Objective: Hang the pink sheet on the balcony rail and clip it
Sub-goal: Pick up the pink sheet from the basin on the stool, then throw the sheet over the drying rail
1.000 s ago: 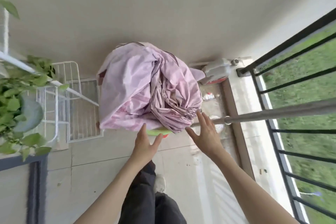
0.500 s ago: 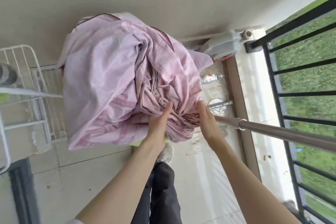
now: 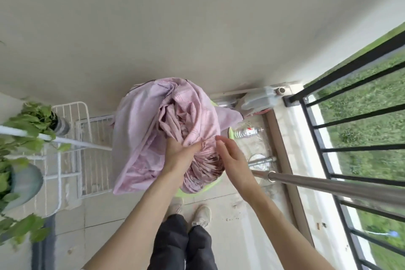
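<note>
My left hand is sunk into the pink sheet, fingers curled around a fold of it, while my right hand hangs just beside the bundle at its three o'clock with the fingers straight and holding nothing. The sheet sits heaped in a lime green basin on the floor at twelve o'clock from my shoes. The balcony rail stands at three o'clock, with a steel pole between it and me.
</note>
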### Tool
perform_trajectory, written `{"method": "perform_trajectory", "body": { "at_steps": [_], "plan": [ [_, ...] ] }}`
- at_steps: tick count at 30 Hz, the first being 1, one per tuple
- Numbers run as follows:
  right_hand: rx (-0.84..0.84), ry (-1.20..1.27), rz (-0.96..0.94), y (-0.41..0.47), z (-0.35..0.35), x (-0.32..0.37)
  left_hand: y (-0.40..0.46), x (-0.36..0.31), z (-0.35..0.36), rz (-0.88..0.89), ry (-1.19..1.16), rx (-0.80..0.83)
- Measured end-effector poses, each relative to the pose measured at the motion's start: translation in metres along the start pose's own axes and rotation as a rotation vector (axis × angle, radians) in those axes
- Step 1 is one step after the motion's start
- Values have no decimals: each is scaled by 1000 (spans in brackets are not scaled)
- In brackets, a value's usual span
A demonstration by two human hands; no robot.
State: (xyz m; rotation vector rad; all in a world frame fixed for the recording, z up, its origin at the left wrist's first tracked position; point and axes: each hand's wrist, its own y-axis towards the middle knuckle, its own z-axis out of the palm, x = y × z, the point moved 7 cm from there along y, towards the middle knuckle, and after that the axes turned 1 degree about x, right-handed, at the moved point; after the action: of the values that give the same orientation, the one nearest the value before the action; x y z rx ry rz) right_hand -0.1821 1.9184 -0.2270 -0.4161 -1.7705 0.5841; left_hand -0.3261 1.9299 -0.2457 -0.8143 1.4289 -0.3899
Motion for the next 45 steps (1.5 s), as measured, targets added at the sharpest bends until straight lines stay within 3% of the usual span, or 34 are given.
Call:
{"method": "perform_trajectory", "body": {
  "at_steps": [2,6,9,16,34,40,45],
  "plan": [
    [-2,-66,-107,-3,-3,34,-16,-39,-6,103,63,30],
    [267,1,-147,-22,7,99,-55,-110,-21,279,95,53],
    [368,21,-232,-42,10,141,-88,-157,-30,420,145,86],
    [409,-10,-470,-87,9,238,-149,-244,-57,614,158,97],
    [33,47,-1086,-280,-86,494,-403,-488,-57,1370,124,128],
    [-233,51,-1192,-361,-128,527,-470,-529,-31,1510,91,389],
    [-408,45,-1194,-412,-143,517,-499,-524,-10,1405,64,770]
  ]
}}
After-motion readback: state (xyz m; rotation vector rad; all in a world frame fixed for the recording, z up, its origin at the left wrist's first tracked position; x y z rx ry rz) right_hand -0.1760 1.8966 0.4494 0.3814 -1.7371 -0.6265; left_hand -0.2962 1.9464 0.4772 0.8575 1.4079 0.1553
